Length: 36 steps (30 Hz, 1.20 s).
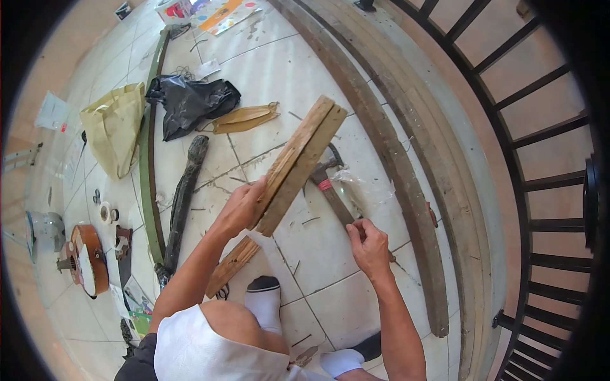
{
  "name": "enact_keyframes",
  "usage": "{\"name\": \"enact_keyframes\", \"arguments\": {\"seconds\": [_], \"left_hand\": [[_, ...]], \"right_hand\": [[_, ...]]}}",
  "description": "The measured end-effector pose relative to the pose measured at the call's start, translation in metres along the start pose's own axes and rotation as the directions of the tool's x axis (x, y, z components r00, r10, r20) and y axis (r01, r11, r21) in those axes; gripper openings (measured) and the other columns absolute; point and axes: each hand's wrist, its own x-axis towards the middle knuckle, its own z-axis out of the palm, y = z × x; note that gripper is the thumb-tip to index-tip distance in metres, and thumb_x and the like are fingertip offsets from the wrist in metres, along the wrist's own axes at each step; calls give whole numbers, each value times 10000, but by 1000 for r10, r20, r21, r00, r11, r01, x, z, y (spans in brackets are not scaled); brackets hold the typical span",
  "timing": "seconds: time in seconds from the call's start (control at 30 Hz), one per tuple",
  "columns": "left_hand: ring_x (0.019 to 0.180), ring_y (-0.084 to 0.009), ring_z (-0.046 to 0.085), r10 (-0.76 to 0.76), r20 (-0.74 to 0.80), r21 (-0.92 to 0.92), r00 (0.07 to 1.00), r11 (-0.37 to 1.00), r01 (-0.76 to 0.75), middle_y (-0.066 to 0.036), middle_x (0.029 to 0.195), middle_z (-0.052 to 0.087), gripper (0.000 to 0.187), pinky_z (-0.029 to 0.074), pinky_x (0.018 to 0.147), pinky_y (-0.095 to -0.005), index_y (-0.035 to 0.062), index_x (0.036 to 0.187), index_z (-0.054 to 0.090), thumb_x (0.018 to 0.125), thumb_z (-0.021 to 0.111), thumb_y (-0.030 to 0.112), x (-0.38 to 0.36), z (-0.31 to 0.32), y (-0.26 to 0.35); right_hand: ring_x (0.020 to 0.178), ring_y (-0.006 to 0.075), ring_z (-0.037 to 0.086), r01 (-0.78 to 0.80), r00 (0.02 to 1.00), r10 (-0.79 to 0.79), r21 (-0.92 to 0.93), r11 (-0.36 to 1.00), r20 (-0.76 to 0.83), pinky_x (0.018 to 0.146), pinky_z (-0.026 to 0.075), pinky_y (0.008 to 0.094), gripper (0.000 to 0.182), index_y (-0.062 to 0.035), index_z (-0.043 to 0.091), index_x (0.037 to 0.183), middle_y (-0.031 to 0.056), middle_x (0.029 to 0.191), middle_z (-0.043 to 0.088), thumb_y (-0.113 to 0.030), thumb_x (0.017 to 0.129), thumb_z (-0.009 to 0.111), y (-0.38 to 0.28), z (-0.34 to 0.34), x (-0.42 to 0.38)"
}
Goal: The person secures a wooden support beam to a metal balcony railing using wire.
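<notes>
My left hand (243,206) is wrapped round the side of a pair of wooden boards (298,165), which lie against each other with a dark gap between them. The boards slant up and away to the right. Under their near end, another piece of wood (234,263) reaches toward my knee. My right hand (370,244) is closed in a pinch; what sits between the fingertips is too small to make out. Behind that hand passes the handle of a hammer (333,193) with a red band near its head. Clear crumpled plastic (368,190) lies beside the hammer.
Long brown beams (406,184) run along the right, before a black metal railing (540,184). On the left are a green beam (151,159), a black-wrapped pole (186,190), a black plastic bag (190,105), a yellowish bag (117,127) and a small guitar (89,260). Nails and scraps dot the tiles.
</notes>
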Motion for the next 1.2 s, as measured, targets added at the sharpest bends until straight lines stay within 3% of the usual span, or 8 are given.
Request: {"name": "enact_keyframes", "arguments": {"seconds": [0.1, 0.37, 0.43, 0.87, 0.93, 1.0, 1.07, 1.2], "left_hand": [[790, -162, 554, -9, 35, -127, 999, 992, 13, -107, 890, 650, 748, 457, 746, -296, -85, 1127, 652, 983, 422, 612, -6, 18, -2], [956, -224, 623, 141, 26, -159, 990, 978, -136, -189, 1030, 680, 700, 479, 877, -331, -102, 1166, 616, 963, 494, 557, -22, 59, -2], [928, -276, 657, 192, 10, 82, 981, 978, -193, -236, 1003, 678, 652, 510, 845, -360, -124, 1161, 602, 887, 641, 467, -30, 56, 3], [829, -165, 629, 211, 45, -64, 976, 976, -208, -170, 1014, 658, 527, 515, 677, -306, -102, 1173, 584, 931, 631, 364, -46, 54, 5], [843, -168, 627, 159, 67, -136, 985, 979, -149, -165, 1017, 657, 516, 514, 695, -307, -93, 1184, 578, 940, 622, 360, -53, 58, 9], [857, -171, 625, 119, 74, -206, 990, 973, -101, -160, 1019, 656, 505, 514, 714, -308, -84, 1195, 572, 948, 614, 355, -52, 58, 12], [913, -184, 615, -13, 157, -162, 988, 986, 39, -144, 1027, 652, 495, 505, 777, -316, -81, 1212, 555, 961, 604, 342, -54, 57, 11], [941, -159, 598, 191, 74, -182, 979, 968, -175, -124, 1023, 650, 489, 487, 806, -288, -81, 1213, 557, 964, 604, 337, -45, 54, -2]], "right_hand": [[694, 201, 685, -241, 963, 174, 370, 897, 206, 650, 548, 343, 297, 33, 637, 1053, 136, 807, 701, -248, 956, 648, -16, 23, -8], [1132, 202, 582, -217, 972, 78, 708, 672, 224, 940, 479, 297, 667, 33, 393, 1396, 156, 1252, 580, -396, 958, 654, -40, 98, -19], [1087, 195, 592, -226, 967, 52, 748, 624, 249, 910, 489, 300, 636, 27, 395, 1395, 151, 1211, 591, -384, 972, 634, -40, 97, -21], [928, 195, 649, -98, 988, -7, 672, 734, 152, 777, 530, 310, 643, 41, 365, 1374, 156, 1053, 645, -410, 984, 604, -50, 85, -30], [904, 203, 648, -392, 912, 123, 742, 545, 392, 763, 531, 315, 645, 41, 401, 1323, 162, 1035, 635, -463, 973, 601, -49, 76, -29], [823, 194, 650, -378, 923, 124, 798, 469, 365, 732, 534, 318, 627, 36, 448, 1263, 140, 957, 641, -500, 970, 588, -37, 88, -25], [777, 180, 660, -67, 989, -35, 641, 765, 146, 702, 538, 322, 652, 53, 457, 1263, 118, 897, 656, -515, 968, 582, -30, 92, -27], [737, 166, 669, 4, 994, -73, 647, 762, 79, 698, 544, 321, 597, 46, 491, 1255, 90, 836, 666, -472, 977, 591, -24, 91, -25]]}}
